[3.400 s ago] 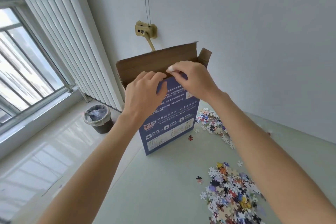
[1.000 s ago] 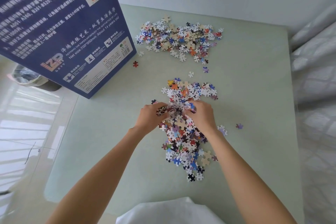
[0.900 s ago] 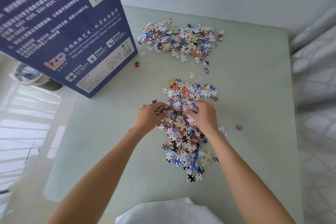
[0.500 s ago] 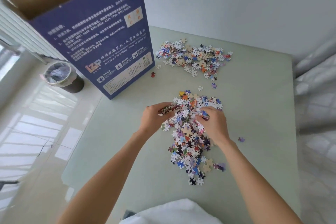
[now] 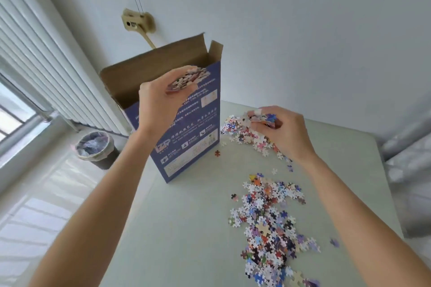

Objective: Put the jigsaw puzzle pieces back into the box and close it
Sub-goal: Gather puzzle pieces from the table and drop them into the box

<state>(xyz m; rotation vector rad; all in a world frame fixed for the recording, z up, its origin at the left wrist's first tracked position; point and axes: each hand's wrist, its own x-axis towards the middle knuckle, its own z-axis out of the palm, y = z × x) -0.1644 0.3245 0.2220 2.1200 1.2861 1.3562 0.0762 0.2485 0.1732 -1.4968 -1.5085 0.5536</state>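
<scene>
A tall blue puzzle box [image 5: 193,137] stands upright at the left edge of the pale green table [image 5: 186,228], its brown top flaps open. My left hand [image 5: 161,102] grips a handful of puzzle pieces [image 5: 186,80] just in front of the box's open mouth. My right hand [image 5: 284,133] holds another handful of pieces [image 5: 261,119], raised above the table to the right of the box. A near pile of loose pieces [image 5: 270,221] lies on the table, and a far pile [image 5: 245,135] sits partly hidden behind my right hand.
A single red piece [image 5: 217,153] lies beside the box's base. A waste bin [image 5: 96,149] stands on the floor left of the table, below a white radiator [image 5: 46,72] and a window. White bedding [image 5: 410,158] borders the table on the right.
Both hands have lifted off the near pile, each with a handful of pieces. The left hand has risen to the box's mouth; the right hand trails lower. The view has tilted up.
</scene>
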